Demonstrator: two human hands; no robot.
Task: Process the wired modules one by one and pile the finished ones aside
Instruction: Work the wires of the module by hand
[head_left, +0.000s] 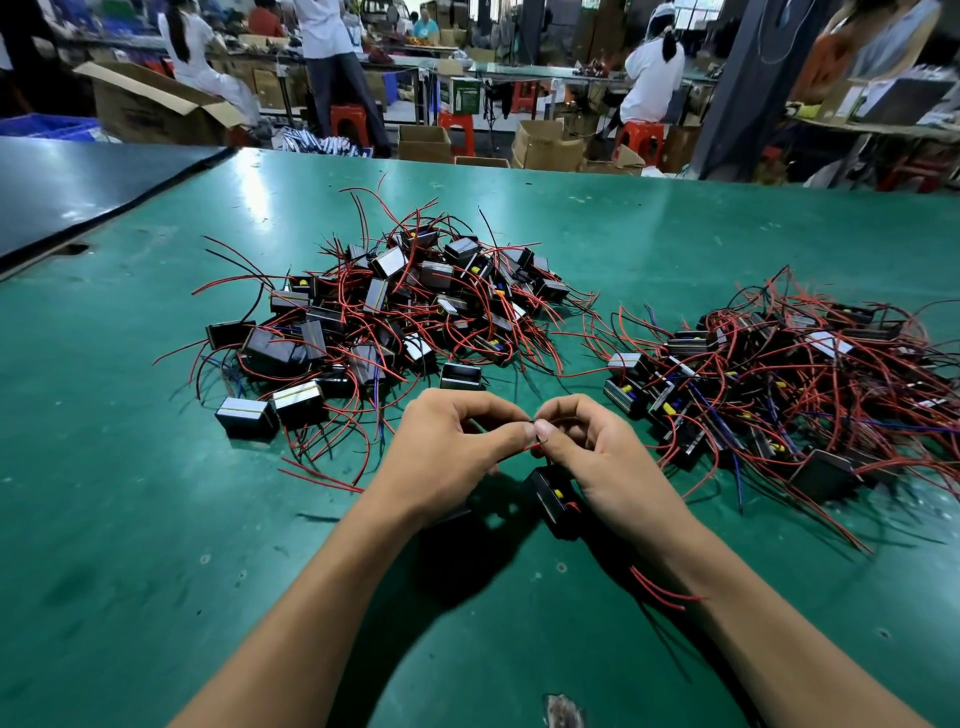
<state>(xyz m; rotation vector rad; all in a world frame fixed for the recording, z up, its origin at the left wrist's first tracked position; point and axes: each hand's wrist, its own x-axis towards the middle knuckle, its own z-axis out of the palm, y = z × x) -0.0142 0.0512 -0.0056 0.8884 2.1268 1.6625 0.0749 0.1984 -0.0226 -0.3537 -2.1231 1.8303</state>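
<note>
1. The left hand (457, 452) and right hand (602, 462) each pinch the red wire (531, 448) just above the module (551, 498); overtwisting could snap it.
2. Loose leads could snag the far pile (405, 312) beyond the module, or the side pile (779, 374) to its right, mixing the two.

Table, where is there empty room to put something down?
Bare green table lies near-left, between the middle pile and the left arm. Another bare strip runs behind both piles to the far edge. Crowded: the right pile, the wire-strewn gap between piles, and where the left hand and right hand pinch a red wire.
</note>
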